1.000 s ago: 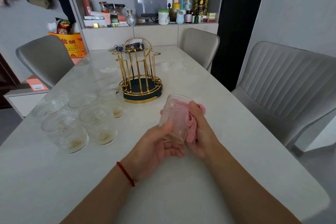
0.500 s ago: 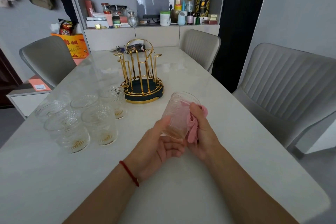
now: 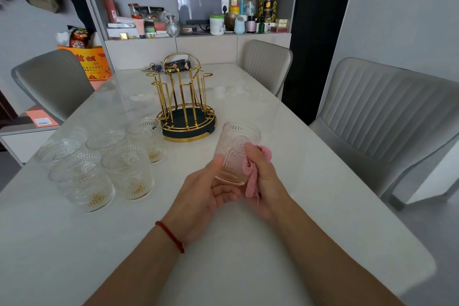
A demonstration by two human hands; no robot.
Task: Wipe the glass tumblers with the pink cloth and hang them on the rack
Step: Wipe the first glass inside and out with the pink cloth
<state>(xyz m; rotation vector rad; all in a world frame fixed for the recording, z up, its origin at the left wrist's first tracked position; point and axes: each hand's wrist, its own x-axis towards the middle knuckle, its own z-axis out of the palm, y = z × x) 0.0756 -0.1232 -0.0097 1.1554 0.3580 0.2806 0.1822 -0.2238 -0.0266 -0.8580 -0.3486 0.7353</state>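
1. One pale tabletop (image 3: 285,218) carries everything we see.
2. A gold rack (image 3: 185,109) stands empty beyond our hands.
3. Five tumblers (image 3: 126,169) cluster to our left.
4. Our left hand (image 3: 208,196) cups one tilted tumbler (image 3: 237,151); our right hand (image 3: 265,181) presses the pink cloth (image 3: 253,179) against it.

Dining room as I see it from the headset

My white worktop (image 3: 310,181) has grey ribbed chairs round it: one at my right (image 3: 387,117), one at the far end (image 3: 265,67), one at the left (image 3: 52,82). Keys (image 3: 152,67) lie at the far edge. Behind, a cabinet shelf (image 3: 198,35) carries bottles, jars, boxes and a yellow-patterned tin (image 3: 267,7). An orange bag (image 3: 93,62) stands left of it.
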